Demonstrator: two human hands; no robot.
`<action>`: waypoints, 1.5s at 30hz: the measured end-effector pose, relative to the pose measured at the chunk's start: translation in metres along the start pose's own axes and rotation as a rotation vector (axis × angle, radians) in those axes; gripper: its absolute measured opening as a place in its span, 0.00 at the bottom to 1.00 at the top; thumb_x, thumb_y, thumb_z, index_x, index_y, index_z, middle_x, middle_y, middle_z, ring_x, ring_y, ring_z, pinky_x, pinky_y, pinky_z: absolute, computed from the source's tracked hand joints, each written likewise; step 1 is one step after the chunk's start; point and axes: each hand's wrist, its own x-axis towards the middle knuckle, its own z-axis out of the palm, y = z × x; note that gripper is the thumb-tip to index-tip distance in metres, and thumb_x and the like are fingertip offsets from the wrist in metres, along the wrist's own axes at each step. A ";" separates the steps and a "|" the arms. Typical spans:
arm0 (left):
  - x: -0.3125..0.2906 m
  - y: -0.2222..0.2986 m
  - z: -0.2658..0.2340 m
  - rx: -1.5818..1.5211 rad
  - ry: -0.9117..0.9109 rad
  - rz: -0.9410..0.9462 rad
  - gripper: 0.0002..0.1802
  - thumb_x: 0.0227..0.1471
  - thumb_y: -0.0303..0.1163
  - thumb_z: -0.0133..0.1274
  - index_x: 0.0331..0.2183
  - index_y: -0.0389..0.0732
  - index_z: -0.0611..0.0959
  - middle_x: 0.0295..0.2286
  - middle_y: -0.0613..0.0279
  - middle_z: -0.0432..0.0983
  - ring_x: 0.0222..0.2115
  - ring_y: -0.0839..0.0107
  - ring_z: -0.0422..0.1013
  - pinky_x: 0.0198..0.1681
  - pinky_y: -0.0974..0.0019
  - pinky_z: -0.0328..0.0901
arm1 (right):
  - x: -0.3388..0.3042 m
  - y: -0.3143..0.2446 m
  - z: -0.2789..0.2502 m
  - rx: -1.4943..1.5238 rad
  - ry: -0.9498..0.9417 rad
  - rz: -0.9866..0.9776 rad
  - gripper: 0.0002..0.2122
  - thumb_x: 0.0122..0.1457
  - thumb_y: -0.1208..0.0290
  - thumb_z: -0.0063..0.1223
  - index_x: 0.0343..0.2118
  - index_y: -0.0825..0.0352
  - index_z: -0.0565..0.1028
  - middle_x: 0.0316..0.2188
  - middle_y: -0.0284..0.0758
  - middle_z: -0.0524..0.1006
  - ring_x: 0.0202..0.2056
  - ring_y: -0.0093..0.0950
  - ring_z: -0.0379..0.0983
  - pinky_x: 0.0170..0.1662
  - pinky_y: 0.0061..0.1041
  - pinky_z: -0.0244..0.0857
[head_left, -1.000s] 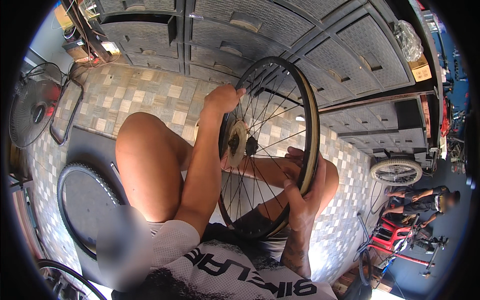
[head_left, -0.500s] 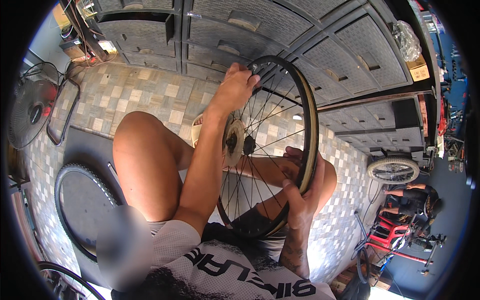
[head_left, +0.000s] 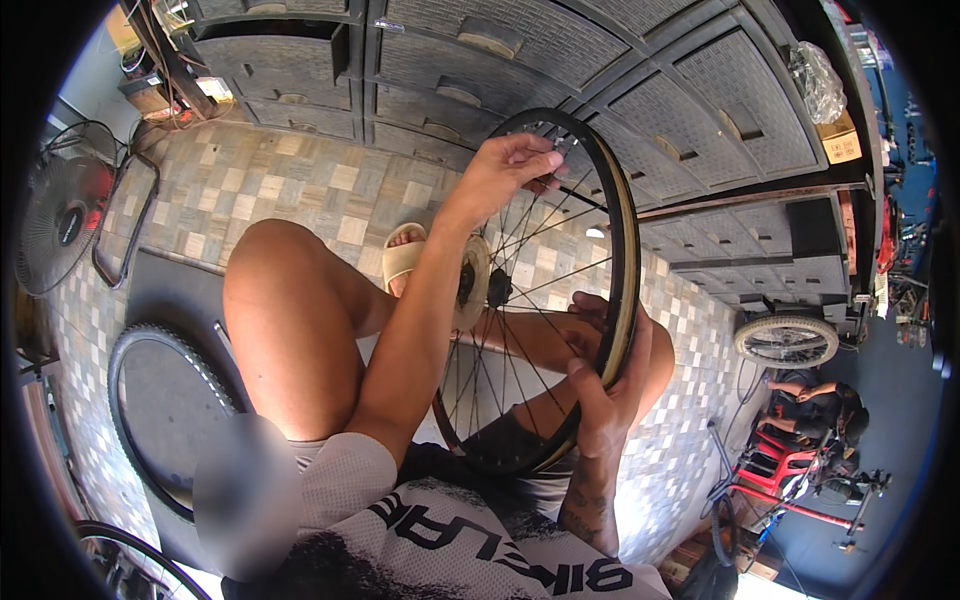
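Note:
A bicycle wheel without a tyre stands tilted between my knees, with a dark rim, a tan band around it and thin black spokes. A pale disc sits beside its black hub. My right hand is wrapped round the rim on the near right side, its thumb on the inner edge and some fingers behind it. At the upper part of the wheel, my left hand has its fingers drawn together among the spokes close to the rim. Whatever lies between those fingertips is too small to make out.
A loose black tyre lies on a dark mat at the left, below a fan. Grey drawers line the far side. At the right are another wheel, a red chair and a seated person.
My left hand has shifted right and slightly down along the inside of the rim, and its fingers have turned. My right hand and the wheel have hardly moved.

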 end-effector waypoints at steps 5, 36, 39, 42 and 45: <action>0.002 -0.011 0.008 -0.247 -0.063 -0.059 0.16 0.66 0.35 0.60 0.48 0.34 0.86 0.36 0.55 0.85 0.29 0.74 0.77 0.32 0.67 0.75 | -0.001 0.002 -0.001 0.012 0.014 0.003 0.39 0.53 0.87 0.46 0.71 0.70 0.52 0.60 0.48 0.70 0.57 0.36 0.72 0.62 0.36 0.68; 0.004 -0.019 0.002 -0.596 -0.237 -0.217 0.21 0.66 0.40 0.57 0.52 0.35 0.81 0.43 0.50 0.82 0.29 0.76 0.70 0.23 0.75 0.62 | -0.001 0.000 -0.001 0.007 0.022 0.029 0.41 0.49 0.85 0.48 0.71 0.69 0.53 0.58 0.48 0.72 0.56 0.36 0.73 0.60 0.37 0.67; 0.005 -0.024 0.006 -0.774 -0.272 -0.241 0.20 0.66 0.40 0.57 0.52 0.37 0.80 0.42 0.52 0.81 0.28 0.76 0.69 0.21 0.78 0.59 | -0.001 0.003 -0.001 0.018 0.039 0.021 0.41 0.48 0.85 0.48 0.71 0.69 0.53 0.58 0.49 0.72 0.57 0.37 0.72 0.60 0.37 0.67; 0.005 -0.025 0.010 -0.810 -0.254 -0.276 0.19 0.66 0.39 0.57 0.52 0.38 0.80 0.41 0.53 0.80 0.29 0.76 0.68 0.19 0.79 0.56 | -0.001 0.004 -0.001 0.023 0.041 0.017 0.41 0.48 0.85 0.48 0.71 0.70 0.53 0.58 0.49 0.72 0.57 0.38 0.72 0.60 0.38 0.66; 0.002 -0.020 0.016 -0.715 -0.143 -0.253 0.18 0.65 0.36 0.58 0.52 0.37 0.80 0.40 0.54 0.80 0.28 0.77 0.68 0.18 0.79 0.54 | 0.001 0.005 -0.002 0.019 0.027 0.016 0.42 0.48 0.85 0.48 0.71 0.69 0.53 0.58 0.49 0.72 0.57 0.37 0.72 0.60 0.37 0.66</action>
